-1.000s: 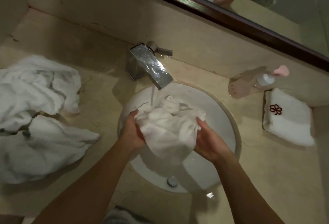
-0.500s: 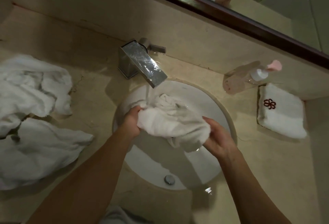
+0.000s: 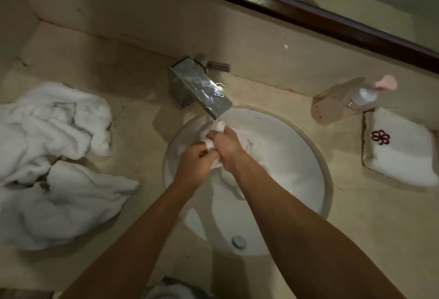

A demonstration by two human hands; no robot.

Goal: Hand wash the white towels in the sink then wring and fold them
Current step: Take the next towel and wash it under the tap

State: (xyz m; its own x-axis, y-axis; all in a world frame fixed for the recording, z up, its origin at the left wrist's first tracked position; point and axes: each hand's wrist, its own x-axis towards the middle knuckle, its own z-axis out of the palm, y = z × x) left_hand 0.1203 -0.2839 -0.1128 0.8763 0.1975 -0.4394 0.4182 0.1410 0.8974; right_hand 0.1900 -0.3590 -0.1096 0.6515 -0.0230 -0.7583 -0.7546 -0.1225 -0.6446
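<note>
Both hands now meet at the centre of the frame, over the upper left part of the white sink (image 3: 306,180), where half a second ago they were spread apart with the cloth stretched between them. The left hand (image 3: 193,161) and the right hand (image 3: 225,148) are curled tight round a bunched white towel (image 3: 215,162), knuckles almost touching, so only small bits of cloth show between and above the fingers. More of the towel trails down into the basin to the right of and below the right wrist. The bundle sits just under the spout of the square metal tap (image 3: 202,89), closer to it than before; water runs over the top of the spout.

On the desk (image 3: 142,146) at the left of the frame the crumpled pile of white towels (image 3: 54,163) lies as it did earlier. At the right edge the folded towel with a red flower mark (image 3: 401,153) and, just above it, the clear pump bottle with a pink top (image 3: 356,99) are likewise unchanged. The drain plug (image 3: 239,241) shows at the sink's lower rim.
</note>
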